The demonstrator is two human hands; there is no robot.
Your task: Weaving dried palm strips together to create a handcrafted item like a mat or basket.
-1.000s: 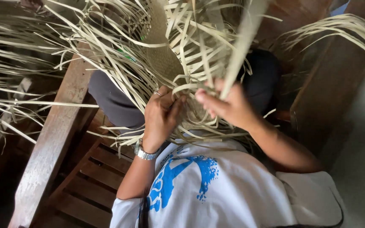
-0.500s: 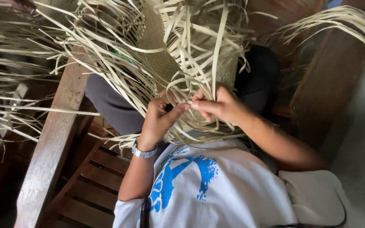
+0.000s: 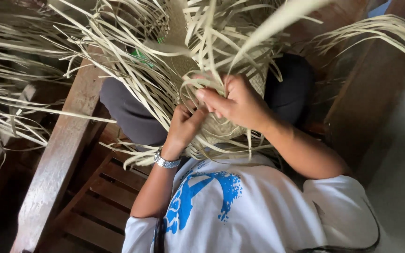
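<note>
A half-woven piece of pale straw (image 3: pixel 221 126) rests on my lap, with many loose flat strips (image 3: pixel 132 70) fanning out from it to all sides. My left hand (image 3: pixel 183 126), with a metal watch (image 3: pixel 166 162) on its wrist, pinches strips at the woven edge. Just right of it and touching it, my right hand (image 3: pixel 240 104) is closed around a few strips and holds them bent over the weave. One wide strip (image 3: pixel 277 23) rises from that hand toward the top right. I wear a white shirt with a blue print (image 3: pixel 212 201).
A wooden beam (image 3: pixel 57 159) runs along the left of my dark-trousered legs (image 3: pixel 132 117). Slatted wooden boards (image 3: pixel 94 201) lie below it. More loose straw (image 3: pixel 10 107) hangs at the far left and at the upper right (image 3: pixel 376 33). A dark wooden post (image 3: pixel 366 93) stands on the right.
Both hands have shifted a little up along the weave. My right hand let the tall strip it held up a second ago bend down and now clamps strips over the woven edge.
</note>
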